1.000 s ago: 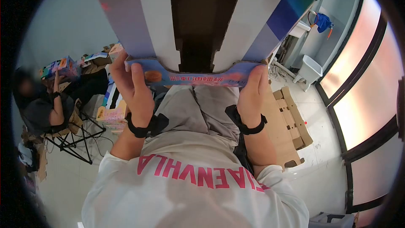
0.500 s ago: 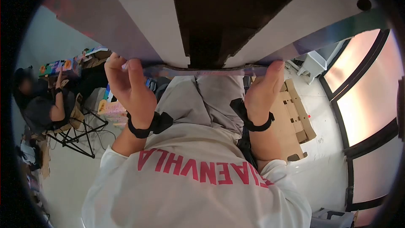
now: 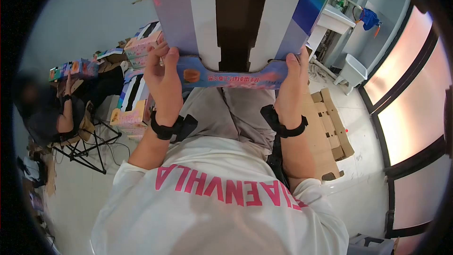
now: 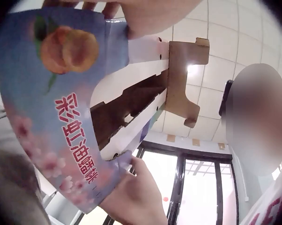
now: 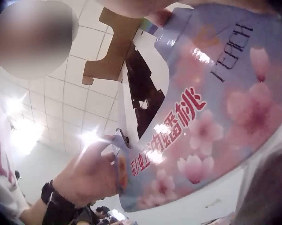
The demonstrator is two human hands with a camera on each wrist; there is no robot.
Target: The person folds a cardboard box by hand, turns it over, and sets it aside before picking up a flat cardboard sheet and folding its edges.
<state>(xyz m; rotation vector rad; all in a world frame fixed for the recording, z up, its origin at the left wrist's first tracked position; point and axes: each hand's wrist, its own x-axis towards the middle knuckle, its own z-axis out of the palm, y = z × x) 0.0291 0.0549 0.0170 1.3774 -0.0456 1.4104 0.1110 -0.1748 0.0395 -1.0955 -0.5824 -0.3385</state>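
Note:
A printed cardboard box (image 3: pixel 236 79) with striped sides and a long dark opening down its middle is held up before the person's lap. The left hand (image 3: pixel 163 82) grips its near left corner, thumb on the edge. At the near right corner the right hand (image 3: pixel 291 85) grips it the same way. In the left wrist view the box's end panel (image 4: pixel 42 108) shows peaches and red characters; a brown flap (image 4: pixel 178 84) stands out at the far end. The right wrist view shows blossoms on the same panel (image 5: pixel 197 136), with the left hand (image 5: pixel 92 176) at its far corner.
Flattened cardboard (image 3: pixel 321 137) lies on the floor at the right. Several printed boxes (image 3: pixel 132 113) stand at the left, near a seated person (image 3: pixel 47 118) who handles another box. A white stool (image 3: pixel 350 73) and a sink (image 3: pixel 336 19) are at the back right.
The box first tilted and came closer to the head camera, then swung back so its near end panel faces the camera again. Both hands have kept their grip on its corners.

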